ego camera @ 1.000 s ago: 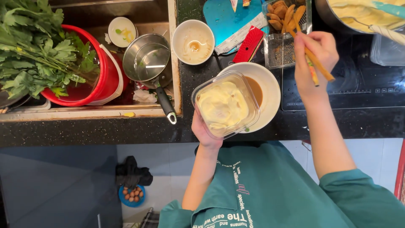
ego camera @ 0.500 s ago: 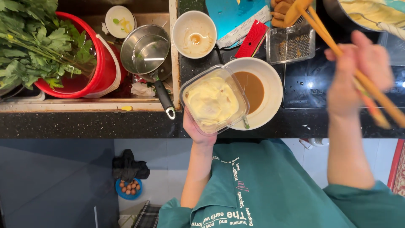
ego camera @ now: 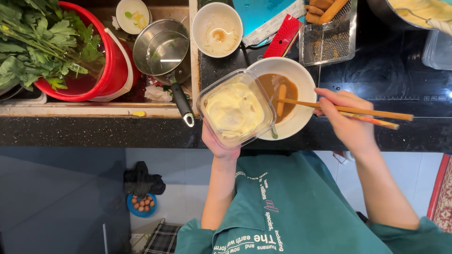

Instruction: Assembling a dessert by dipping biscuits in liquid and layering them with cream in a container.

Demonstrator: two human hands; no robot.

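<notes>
two hands | left hand [ego camera: 217, 143] grips one cream tub [ego camera: 235, 109]; right hand [ego camera: 346, 117] grips two chopsticks [ego camera: 339, 109]; one finger biscuit [ego camera: 281, 99]

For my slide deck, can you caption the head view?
Right hand dips a biscuit with chopsticks into a bowl; left hand holds a cream tub.
</notes>
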